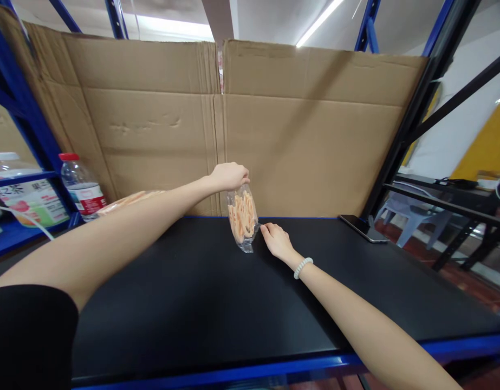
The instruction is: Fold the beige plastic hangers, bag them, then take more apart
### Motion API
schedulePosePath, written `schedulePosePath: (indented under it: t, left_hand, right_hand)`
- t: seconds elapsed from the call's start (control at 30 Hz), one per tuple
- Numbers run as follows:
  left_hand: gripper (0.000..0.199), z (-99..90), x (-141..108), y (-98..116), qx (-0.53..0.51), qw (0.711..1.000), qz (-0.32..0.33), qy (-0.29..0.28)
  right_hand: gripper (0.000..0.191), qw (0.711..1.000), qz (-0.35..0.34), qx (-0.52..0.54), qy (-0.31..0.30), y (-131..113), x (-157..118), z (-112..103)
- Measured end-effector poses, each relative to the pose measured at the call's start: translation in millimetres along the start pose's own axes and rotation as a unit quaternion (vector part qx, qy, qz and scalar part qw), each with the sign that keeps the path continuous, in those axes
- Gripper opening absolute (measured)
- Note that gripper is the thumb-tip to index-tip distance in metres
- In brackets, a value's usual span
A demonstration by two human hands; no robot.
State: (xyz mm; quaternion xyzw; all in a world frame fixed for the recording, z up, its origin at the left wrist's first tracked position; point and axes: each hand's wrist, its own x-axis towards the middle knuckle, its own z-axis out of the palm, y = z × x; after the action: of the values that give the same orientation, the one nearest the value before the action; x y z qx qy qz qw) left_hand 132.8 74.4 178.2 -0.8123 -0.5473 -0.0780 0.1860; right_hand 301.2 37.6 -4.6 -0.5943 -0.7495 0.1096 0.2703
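A clear plastic bag [244, 216] filled with pale orange, stick-like pieces hangs upright near the middle of the black tabletop [184, 303]. My left hand [231, 176] is closed on the bag's top end, its fingertips partly turned out of sight. Low on the bag's right side, my right hand [277, 241] pinches a loose corner of the plastic between thumb and fingers. A pale beaded bracelet [303, 267] circles my right wrist. Behind my left forearm lies another clear package [130, 201] with similar pale orange contents, partly hidden by the arm.
Tall cardboard panels [315, 135] stand along the table's back edge. A red-capped bottle [82, 187] and a large labelled jug [26, 192] are at the left by the blue frame. A phone [362, 228] lies at the back right. Blue edging [217, 376] runs along the front.
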Motion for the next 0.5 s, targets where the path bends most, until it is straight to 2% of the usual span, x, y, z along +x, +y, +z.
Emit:
schedulePosePath:
  t: [0.3, 0.5]
  left_hand:
    - [0.03, -22.5, 5.8, 0.8, 0.014, 0.999, 0.007, 0.032]
    - [0.033, -32.0, 7.1, -11.9, 0.022, 0.999, -0.003, 0.047]
  right_hand:
    - [0.046, 1.0, -0.01, 0.006, -0.006, -4.1, -4.9, -0.6]
    - [0.05, 1.0, -0.019, -0.002, -0.015, -3.8, -5.9, 0.2]
